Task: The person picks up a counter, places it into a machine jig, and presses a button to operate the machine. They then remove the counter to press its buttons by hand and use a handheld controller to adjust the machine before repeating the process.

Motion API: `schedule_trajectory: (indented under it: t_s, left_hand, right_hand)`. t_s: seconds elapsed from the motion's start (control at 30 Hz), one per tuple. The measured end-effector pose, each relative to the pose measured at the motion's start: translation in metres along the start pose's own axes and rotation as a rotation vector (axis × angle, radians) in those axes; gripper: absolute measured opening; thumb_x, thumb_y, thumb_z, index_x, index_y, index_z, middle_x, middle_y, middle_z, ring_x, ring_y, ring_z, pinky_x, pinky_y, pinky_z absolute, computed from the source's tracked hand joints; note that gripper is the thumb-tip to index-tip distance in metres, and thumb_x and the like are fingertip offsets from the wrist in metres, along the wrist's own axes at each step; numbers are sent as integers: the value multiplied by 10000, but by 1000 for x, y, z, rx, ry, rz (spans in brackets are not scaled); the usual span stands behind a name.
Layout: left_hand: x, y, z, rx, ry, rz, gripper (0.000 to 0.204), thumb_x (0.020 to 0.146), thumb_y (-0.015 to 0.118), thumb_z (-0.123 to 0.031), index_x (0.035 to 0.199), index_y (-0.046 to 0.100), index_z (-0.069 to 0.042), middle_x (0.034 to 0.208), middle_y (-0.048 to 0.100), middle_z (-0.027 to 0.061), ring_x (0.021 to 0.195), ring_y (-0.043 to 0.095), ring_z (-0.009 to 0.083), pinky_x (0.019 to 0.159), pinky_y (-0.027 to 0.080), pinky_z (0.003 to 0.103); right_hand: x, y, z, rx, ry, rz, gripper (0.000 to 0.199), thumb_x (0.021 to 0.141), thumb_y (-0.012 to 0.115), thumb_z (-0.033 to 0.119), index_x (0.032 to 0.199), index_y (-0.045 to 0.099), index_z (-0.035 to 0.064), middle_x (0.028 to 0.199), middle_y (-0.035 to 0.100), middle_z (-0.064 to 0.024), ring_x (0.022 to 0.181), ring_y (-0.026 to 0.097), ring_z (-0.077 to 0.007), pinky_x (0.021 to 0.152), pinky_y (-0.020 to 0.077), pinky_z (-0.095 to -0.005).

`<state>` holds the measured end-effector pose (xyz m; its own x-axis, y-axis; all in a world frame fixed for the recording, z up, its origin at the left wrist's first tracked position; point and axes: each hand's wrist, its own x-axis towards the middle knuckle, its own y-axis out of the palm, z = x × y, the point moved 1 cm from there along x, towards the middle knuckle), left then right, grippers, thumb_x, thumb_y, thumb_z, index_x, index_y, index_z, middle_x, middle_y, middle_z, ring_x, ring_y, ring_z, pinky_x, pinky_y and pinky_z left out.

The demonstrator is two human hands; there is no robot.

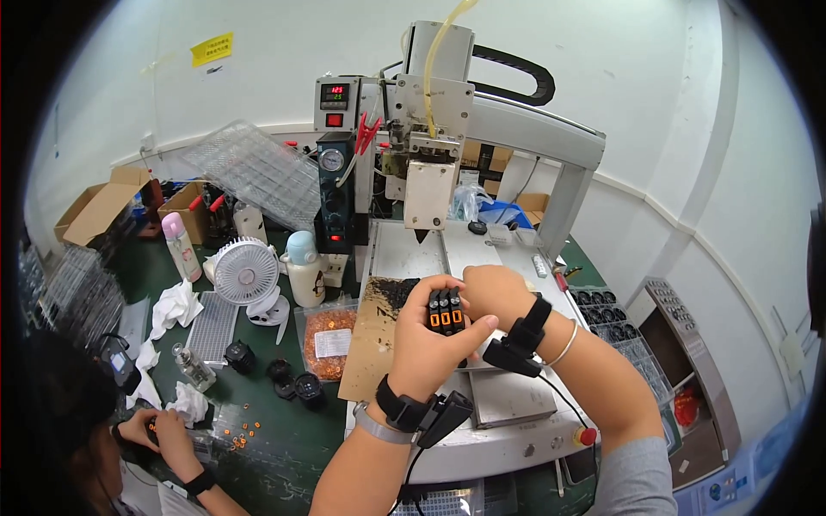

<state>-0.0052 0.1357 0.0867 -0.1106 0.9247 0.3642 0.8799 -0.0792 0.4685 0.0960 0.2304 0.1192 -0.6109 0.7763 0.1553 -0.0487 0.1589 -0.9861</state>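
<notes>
My left hand [428, 344] is closed around a row of small black plastic parts [446, 314], each with an orange rectangular ring on its face. Its thumb lies along the near side of the row, the fingers behind. Just to the right, my right hand [499, 292] is bent down over the bed of the bench machine [428, 193], its back toward me. The fingers of that hand are hidden, so what they touch cannot be made out. The machine's pointed nozzle [422, 236] hangs beyond both hands. Black straps with small boxes sit on both wrists.
A stained brown board [370, 344] lies left of my left hand, beside a bag of orange rings [330, 340]. A white fan [248, 273] and bottle [304, 271] stand farther left. Another person's hands [163, 439] hold a small dark part. A red button [586, 436] projects at the machine's front right.
</notes>
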Motion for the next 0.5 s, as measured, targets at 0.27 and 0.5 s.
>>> schedule_trajectory:
  t_s: [0.27, 0.5]
  left_hand:
    - [2, -4, -5, -199, 120, -196, 356, 731, 630, 44, 1040, 466, -22, 826, 530, 66, 617, 540, 122, 436, 473, 252]
    - [4, -11, -3, -251, 116, -241, 348, 738, 635, 10, 1041, 467, -17, 803, 528, 61, 616, 534, 123, 433, 468, 255]
  right_hand:
    - [22, 41, -19, 84, -125, -309, 404, 852, 489, 352, 1048, 535, 2, 952, 547, -195, 969, 503, -376, 809, 413, -435]
    - [12, -19, -18, 336, 59, -252, 433, 845, 516, 361, 1017, 496, -35, 826, 583, -228, 801, 564, -387, 712, 441, -443]
